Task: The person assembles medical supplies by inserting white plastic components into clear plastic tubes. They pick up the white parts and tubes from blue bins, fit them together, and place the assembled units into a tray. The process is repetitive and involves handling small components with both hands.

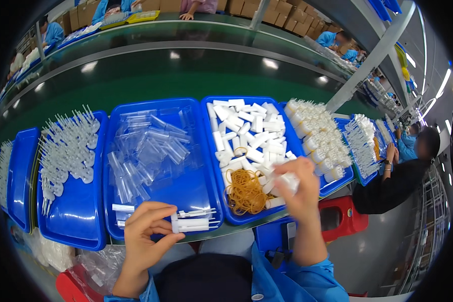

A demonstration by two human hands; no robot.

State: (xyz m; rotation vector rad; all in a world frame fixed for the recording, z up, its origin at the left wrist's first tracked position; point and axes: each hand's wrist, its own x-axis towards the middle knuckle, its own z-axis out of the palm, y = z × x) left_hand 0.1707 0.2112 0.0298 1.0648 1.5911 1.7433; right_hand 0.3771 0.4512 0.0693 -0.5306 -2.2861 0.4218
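Note:
My left hand point(148, 229) pinches the base of a white plastic pronged part point(196, 221) over the front edge of a blue tray. The part lies sideways with its thin prongs pointing right, and a thick white sleeve covers the lower ones. My right hand point(303, 189), smeared by motion, is closed around a blurred white cylinder point(288, 183). It hovers at the front right of a blue tray point(214, 194) of white cylinders point(256, 143). Tan rubber bands point(246, 194) lie heaped in that tray's front, left of my right hand.
Clear plastic sleeves point(151, 143) fill another blue tray point(161, 221). White pronged parts point(68, 151) stand in a tray at left; bundled white parts point(319, 133) are stacked at right. Beyond runs a green conveyor point(186, 70). A red stool point(337, 219) and a person point(397, 171) are at right.

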